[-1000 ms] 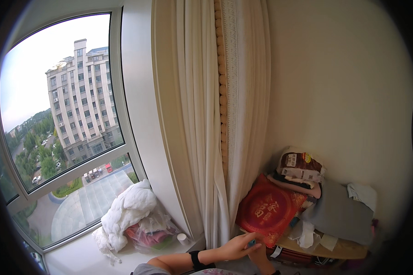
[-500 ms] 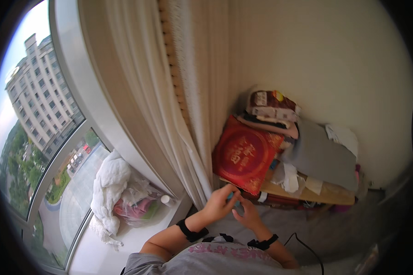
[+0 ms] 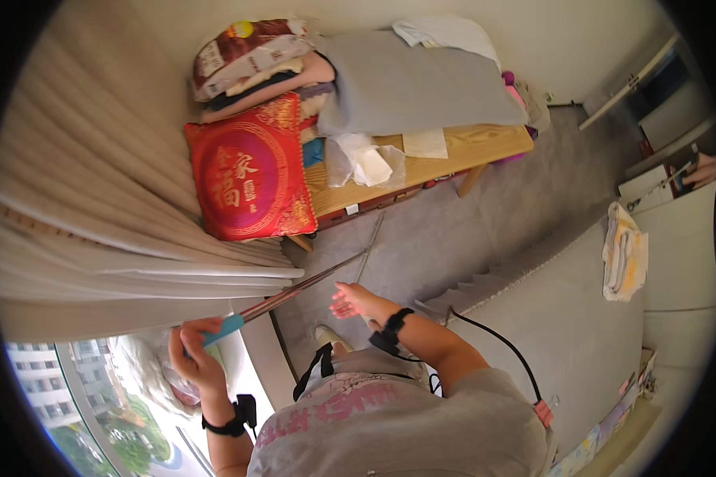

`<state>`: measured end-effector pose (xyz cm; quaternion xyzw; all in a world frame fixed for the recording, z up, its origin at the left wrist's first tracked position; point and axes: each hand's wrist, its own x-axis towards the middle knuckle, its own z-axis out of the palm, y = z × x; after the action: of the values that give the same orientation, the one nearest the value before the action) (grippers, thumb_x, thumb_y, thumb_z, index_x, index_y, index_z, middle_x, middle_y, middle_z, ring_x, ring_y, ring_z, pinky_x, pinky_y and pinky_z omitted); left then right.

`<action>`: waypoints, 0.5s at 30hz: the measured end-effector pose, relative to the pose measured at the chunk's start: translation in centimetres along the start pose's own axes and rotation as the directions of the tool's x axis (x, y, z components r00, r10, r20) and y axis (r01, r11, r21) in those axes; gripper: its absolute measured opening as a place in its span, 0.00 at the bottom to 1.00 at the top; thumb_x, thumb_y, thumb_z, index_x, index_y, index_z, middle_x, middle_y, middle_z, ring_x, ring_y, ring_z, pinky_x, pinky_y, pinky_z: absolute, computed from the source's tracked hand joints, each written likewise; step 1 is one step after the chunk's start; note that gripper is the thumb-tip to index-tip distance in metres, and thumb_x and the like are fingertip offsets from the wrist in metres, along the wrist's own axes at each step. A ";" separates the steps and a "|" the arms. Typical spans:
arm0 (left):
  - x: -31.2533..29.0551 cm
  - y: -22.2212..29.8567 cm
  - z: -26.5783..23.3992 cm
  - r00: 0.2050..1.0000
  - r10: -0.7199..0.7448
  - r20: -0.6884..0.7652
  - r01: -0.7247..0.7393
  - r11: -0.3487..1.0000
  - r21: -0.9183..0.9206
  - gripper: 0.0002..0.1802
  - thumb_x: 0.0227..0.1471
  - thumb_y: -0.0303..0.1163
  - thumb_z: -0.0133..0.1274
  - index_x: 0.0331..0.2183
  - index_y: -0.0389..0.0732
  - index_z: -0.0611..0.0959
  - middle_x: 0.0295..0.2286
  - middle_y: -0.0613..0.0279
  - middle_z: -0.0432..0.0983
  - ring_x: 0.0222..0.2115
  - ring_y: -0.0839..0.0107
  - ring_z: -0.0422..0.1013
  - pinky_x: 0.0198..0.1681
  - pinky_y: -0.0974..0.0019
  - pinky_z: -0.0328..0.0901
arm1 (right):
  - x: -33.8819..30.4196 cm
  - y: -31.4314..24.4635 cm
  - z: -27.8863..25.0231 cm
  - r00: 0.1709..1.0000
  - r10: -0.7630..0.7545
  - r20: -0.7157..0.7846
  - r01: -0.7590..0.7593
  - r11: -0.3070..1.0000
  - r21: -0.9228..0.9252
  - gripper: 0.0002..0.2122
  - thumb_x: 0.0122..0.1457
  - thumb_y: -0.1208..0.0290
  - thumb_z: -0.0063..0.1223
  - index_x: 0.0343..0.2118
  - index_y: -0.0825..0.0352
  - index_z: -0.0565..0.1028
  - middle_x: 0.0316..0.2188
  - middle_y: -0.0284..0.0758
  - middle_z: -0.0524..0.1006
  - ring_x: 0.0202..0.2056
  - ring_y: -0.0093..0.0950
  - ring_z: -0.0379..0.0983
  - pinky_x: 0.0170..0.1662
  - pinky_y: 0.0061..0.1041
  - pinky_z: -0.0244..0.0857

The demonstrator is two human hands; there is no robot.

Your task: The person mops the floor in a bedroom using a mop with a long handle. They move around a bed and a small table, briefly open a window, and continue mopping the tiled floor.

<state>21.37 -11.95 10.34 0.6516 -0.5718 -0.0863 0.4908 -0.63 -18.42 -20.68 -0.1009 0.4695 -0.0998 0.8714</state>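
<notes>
In my left hand [image 3: 195, 358] is the blue grip [image 3: 224, 328] of a long, thin pole [image 3: 314, 278], my fingers closed around it. The pole slants away over the floor, and a thin crosspiece [image 3: 373, 236] lies across its far end; what kind of tool it is I cannot tell. My right hand [image 3: 354, 304] is held out near the pole with its fingers apart and nothing in them. Beyond the pole, a red patterned cushion [image 3: 250, 175] leans at the left end of a wooden bench [image 3: 473, 151].
A grey sheet [image 3: 422, 83], a bag and a crumpled plastic bag load the bench. Beige curtains [image 3: 95, 199] hang left, above a sill with a white bundle [image 3: 147, 374]. To the right are a grey-covered bed [image 3: 549, 326], a folded cloth [image 3: 626, 253] and a black cable [image 3: 509, 342].
My view has swung right, bringing the bed and the bench's far end in. My hands, close together before, are now apart: the left raised leftward with the pole, the right extended.
</notes>
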 end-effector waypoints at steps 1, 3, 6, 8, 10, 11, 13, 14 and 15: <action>-0.4 0.0 -0.3 1.000 -0.016 0.018 0.016 1.000 -0.006 0.17 0.57 0.29 0.31 0.19 0.35 0.66 0.18 0.58 0.71 0.22 0.69 0.69 0.25 0.72 0.58 | 1.0 0.0 0.6 0.996 0.085 0.013 -0.086 0.981 0.173 0.30 0.53 0.50 0.43 0.48 0.72 0.55 0.40 0.51 0.66 0.35 0.42 0.69 0.39 0.40 0.66; -1.2 0.3 -0.4 0.998 -0.039 0.054 0.042 0.998 -0.052 0.17 0.57 0.31 0.32 0.19 0.35 0.65 0.18 0.55 0.71 0.23 0.66 0.70 0.27 0.71 0.59 | 3.4 0.1 1.9 0.985 0.171 -0.001 -0.152 0.874 0.463 0.33 0.54 0.49 0.43 0.52 0.72 0.48 0.44 0.55 0.63 0.40 0.49 0.66 0.43 0.45 0.63; -1.9 1.5 0.2 0.987 -0.043 0.153 0.081 0.965 -0.250 0.18 0.55 0.39 0.41 0.19 0.38 0.64 0.16 0.56 0.69 0.22 0.64 0.69 0.31 0.66 0.62 | 10.1 2.1 1.4 0.993 -0.098 -0.061 0.113 0.705 0.701 0.17 0.57 0.60 0.40 0.38 0.72 0.62 0.35 0.50 0.70 0.36 0.43 0.69 0.41 0.45 0.65; -2.1 1.7 0.5 0.958 -0.067 0.277 0.185 0.885 -0.427 0.20 0.53 0.42 0.45 0.16 0.40 0.64 0.13 0.61 0.65 0.18 0.68 0.66 0.29 0.66 0.62 | 11.9 1.1 2.9 0.956 0.008 -0.293 0.240 0.555 0.796 0.08 0.57 0.69 0.38 0.26 0.69 0.62 0.23 0.42 0.70 0.22 0.36 0.68 0.28 0.38 0.68; -1.6 1.6 0.7 0.966 -0.064 0.249 0.196 0.809 -0.554 0.21 0.51 0.43 0.47 0.14 0.43 0.64 0.10 0.67 0.60 0.13 0.75 0.58 0.25 0.69 0.56 | 12.0 0.1 4.5 0.952 -0.018 -0.304 0.278 0.460 0.843 0.07 0.54 0.77 0.35 0.19 0.68 0.61 0.14 0.38 0.63 0.13 0.31 0.60 0.17 0.32 0.59; -1.1 1.8 0.5 0.963 -0.048 0.265 0.205 0.768 -0.607 0.21 0.51 0.43 0.47 0.14 0.44 0.64 0.10 0.69 0.58 0.13 0.77 0.57 0.25 0.70 0.54 | 11.9 -0.3 5.0 0.954 -0.033 -0.297 0.277 0.465 0.841 0.08 0.53 0.77 0.35 0.18 0.68 0.61 0.13 0.37 0.62 0.12 0.30 0.58 0.17 0.31 0.58; 0.0 2.4 0.8 0.959 0.028 0.283 0.182 0.704 -0.686 0.21 0.51 0.41 0.48 0.13 0.46 0.62 0.09 0.72 0.56 0.12 0.79 0.53 0.22 0.72 0.49 | 10.4 -2.3 6.1 0.956 -0.027 -0.293 0.271 0.472 0.839 0.09 0.51 0.78 0.36 0.15 0.66 0.60 0.10 0.36 0.60 0.12 0.29 0.58 0.16 0.29 0.57; 0.6 2.5 1.6 0.947 0.066 0.316 0.174 0.720 -0.672 0.21 0.51 0.40 0.48 0.13 0.46 0.62 0.09 0.72 0.56 0.12 0.79 0.53 0.22 0.72 0.49 | 10.4 -3.3 5.5 0.961 -0.068 -0.269 0.272 0.426 0.863 0.09 0.51 0.78 0.36 0.15 0.66 0.61 0.10 0.35 0.60 0.12 0.28 0.57 0.16 0.28 0.57; 1.3 2.9 2.9 0.930 0.108 0.352 0.166 0.731 -0.662 0.21 0.51 0.39 0.48 0.12 0.46 0.62 0.09 0.72 0.56 0.12 0.79 0.53 0.21 0.72 0.49 | 10.6 -4.2 4.4 0.961 -0.113 -0.253 0.277 0.375 0.885 0.09 0.51 0.78 0.37 0.15 0.65 0.61 0.10 0.34 0.60 0.11 0.28 0.57 0.16 0.28 0.57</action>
<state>17.95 -14.17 11.59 0.4072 -0.5709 -0.4177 0.5777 8.44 -24.89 -25.61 0.3450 0.3865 -0.4497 0.7276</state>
